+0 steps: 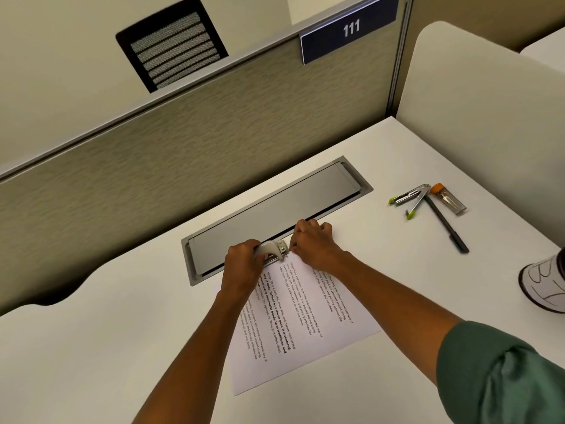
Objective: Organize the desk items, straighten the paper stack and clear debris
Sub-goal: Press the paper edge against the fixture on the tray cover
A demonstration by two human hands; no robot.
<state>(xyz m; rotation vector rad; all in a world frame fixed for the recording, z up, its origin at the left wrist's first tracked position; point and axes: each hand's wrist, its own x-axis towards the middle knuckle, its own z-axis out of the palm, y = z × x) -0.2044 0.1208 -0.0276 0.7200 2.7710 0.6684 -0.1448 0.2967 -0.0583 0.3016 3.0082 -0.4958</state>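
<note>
**Both hands at the top edge of the paper stack, a small punch-like tool between them**

The person worked at the far short edge of the white printed paper stack (308,319), which lay skewed on the white laminate desk (101,356), its far end just overlapping the long grey metal cable-tray lid (275,206) set into the desktop. The left hand (243,261) was closed around a small pale grey lever-handled tool (270,250) that sat on that edge; it looked like a hole punch or stapler, though which could not be told. The right hand (315,243) was curled with its fingertips pressed down on the sheets just beside the tool, apparently pinning them; whether it pinched anything could not be told.

Judging by this, the step in hand was the handling of the stack itself. The next move would call for freeing the tool from the sheets without dragging them, then squaring the edges and turning the stack parallel to the desk front.

Well apart to the right lay an opened silver stapler with lime-green tips (408,198), a slim black pen (446,223) touching it, and a clear plastic case with an orange cap (448,198), all still ungathered. A white patterned cup (545,284) was cut off by the right frame edge. The tool's jaw and the sheets under it were hidden by the hands, the sheet count was unreadable, and no debris could be made out.
</note>
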